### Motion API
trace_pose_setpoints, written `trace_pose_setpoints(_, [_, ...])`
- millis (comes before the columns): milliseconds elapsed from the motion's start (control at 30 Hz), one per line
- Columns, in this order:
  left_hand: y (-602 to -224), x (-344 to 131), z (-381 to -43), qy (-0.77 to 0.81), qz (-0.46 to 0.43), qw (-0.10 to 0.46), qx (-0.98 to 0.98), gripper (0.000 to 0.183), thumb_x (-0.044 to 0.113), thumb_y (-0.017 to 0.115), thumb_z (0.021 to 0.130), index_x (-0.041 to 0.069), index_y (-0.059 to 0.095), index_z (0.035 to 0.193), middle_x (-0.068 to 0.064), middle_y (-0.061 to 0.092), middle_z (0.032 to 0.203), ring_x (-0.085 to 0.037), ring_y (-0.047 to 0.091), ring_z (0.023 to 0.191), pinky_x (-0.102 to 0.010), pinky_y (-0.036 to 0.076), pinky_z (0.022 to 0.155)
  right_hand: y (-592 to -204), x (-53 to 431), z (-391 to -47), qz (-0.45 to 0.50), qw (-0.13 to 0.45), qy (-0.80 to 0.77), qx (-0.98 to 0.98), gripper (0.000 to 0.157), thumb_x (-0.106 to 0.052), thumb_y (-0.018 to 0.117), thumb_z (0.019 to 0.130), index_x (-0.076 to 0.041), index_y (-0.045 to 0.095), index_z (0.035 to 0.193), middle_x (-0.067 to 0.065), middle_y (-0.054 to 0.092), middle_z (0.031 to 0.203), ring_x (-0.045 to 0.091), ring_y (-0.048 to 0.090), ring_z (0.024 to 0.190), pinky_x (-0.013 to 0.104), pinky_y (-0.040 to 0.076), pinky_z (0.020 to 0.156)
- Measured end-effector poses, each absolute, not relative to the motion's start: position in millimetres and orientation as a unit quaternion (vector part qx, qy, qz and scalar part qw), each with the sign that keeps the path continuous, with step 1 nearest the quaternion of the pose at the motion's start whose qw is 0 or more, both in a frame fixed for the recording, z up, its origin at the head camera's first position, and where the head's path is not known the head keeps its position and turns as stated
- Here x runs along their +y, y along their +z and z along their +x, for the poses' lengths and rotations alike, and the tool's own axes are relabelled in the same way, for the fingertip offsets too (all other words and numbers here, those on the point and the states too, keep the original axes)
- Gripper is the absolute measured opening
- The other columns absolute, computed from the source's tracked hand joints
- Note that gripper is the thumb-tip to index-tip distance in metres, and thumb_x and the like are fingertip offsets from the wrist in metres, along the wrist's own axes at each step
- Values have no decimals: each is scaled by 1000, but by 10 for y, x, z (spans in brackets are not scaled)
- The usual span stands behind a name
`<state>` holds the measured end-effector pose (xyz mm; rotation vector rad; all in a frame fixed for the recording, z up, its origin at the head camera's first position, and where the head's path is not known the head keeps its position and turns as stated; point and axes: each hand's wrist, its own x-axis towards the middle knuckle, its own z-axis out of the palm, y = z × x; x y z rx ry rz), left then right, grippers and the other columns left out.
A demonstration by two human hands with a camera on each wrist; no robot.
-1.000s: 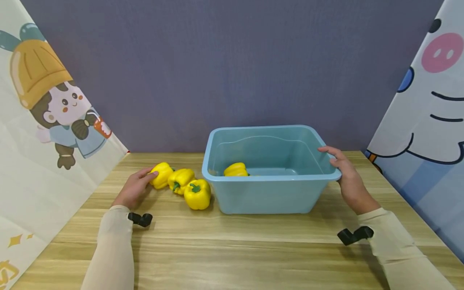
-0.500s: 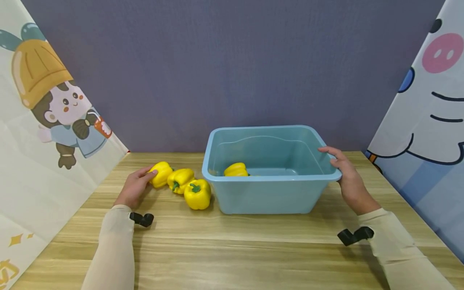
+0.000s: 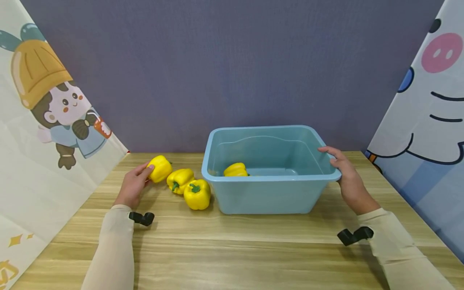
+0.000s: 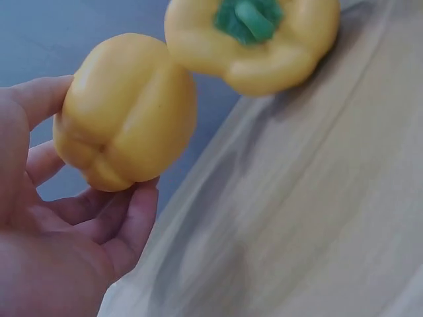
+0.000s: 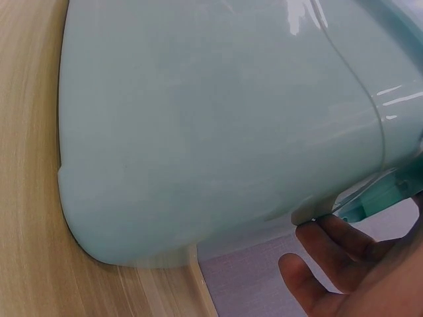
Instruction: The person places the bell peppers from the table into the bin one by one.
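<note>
My left hand [image 3: 132, 186] pinches a yellow bell pepper [image 3: 161, 169] between thumb and fingers, raised a little at the left end of a short row. Seen from the left wrist, that bell pepper's lobed bottom faces the camera. Two more yellow bell peppers, a middle one [image 3: 180, 181] and a front one [image 3: 197, 195], lie beside a light blue plastic bin [image 3: 266, 196]. Inside the bin is another yellow bell pepper [image 3: 235, 170], partly hidden by the front wall. My right hand [image 3: 351, 183] grips the bin's right rim, with fingers under the rim in the right wrist view.
The wooden table [image 3: 232, 257] carries everything and ends at a grey-purple backdrop [image 3: 232, 72]. Printed panels with cartoon figures flank it, the left panel [image 3: 32, 169] and the right panel [image 3: 427, 133]. The bin stands close to the backdrop.
The left hand has raised its bell pepper slightly up from the table, away from the middle pepper. The right hand and the bin have stayed put.
</note>
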<state>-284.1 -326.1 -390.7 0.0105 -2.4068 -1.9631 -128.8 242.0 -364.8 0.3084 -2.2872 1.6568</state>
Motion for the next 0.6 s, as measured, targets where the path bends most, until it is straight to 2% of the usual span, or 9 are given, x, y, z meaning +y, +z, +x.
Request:
trace_pose_setpoints(300, [-3844,-3191,-2819,-664,-5,27,-747,64,45,63,84,12,47,137,-7,47,129,-15,53,101,-18,49,77,-3652,2420,-1288,107,150,576,-796,45,-32,19,102,-14,33,141,3,23,143,20,36,113,27,37,81])
trace_pose_setpoints(467, [-3816,-3152,-2815,-677,-10,27,-736,62,43,64,84,15,48,137,-6,46,130,-15,53,102,-19,49,78,-3643,2411,-1283,112,150,580,-793,44,-32,20,102,-14,33,141,5,24,142,21,38,111,26,38,80])
trace_pose_setpoints(600, [-3788,-3116,-2819,-686,-21,26,-727,61,40,64,85,13,47,137,-6,46,129,-14,54,99,-20,49,78,-3642,2408,-1277,115,150,580,-793,45,-32,20,102,-13,33,141,5,24,142,22,38,111,25,38,80])
